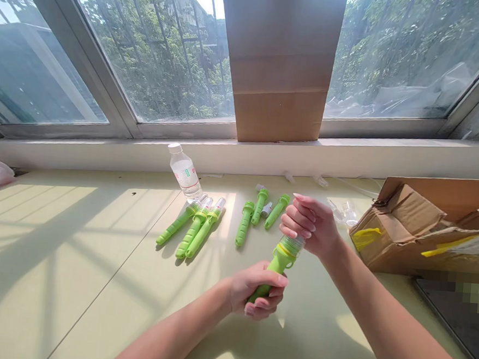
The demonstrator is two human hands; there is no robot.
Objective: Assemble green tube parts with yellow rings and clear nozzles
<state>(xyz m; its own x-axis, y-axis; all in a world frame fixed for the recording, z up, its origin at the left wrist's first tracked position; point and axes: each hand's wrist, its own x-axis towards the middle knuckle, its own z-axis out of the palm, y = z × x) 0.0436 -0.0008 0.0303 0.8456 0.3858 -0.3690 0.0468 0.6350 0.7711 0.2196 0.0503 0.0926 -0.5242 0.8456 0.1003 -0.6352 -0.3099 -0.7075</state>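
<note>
My left hand point(262, 293) is wrapped around the lower part of a green plastic torch-shaped handle point(277, 263), tilted up to the right above the table. At its wider upper end there is a yellow ring and a clear plastic cap point(295, 242). My right hand point(308, 223) is closed over that cap, hiding most of it. Just beyond my hands lie several loose green handles point(244, 223), with a small clear cap point(266, 209) among them. To the left, 3 green handles with clear caps point(197, 228) lie side by side.
Behind the capped handles a water bottle point(186, 173) leans. An open cardboard box point(420, 236) stands at the right, with clear plastic pieces point(348, 213) beside it. A dark flat object point(451, 325) lies at the right edge. A windowsill point(142, 156) runs along the back.
</note>
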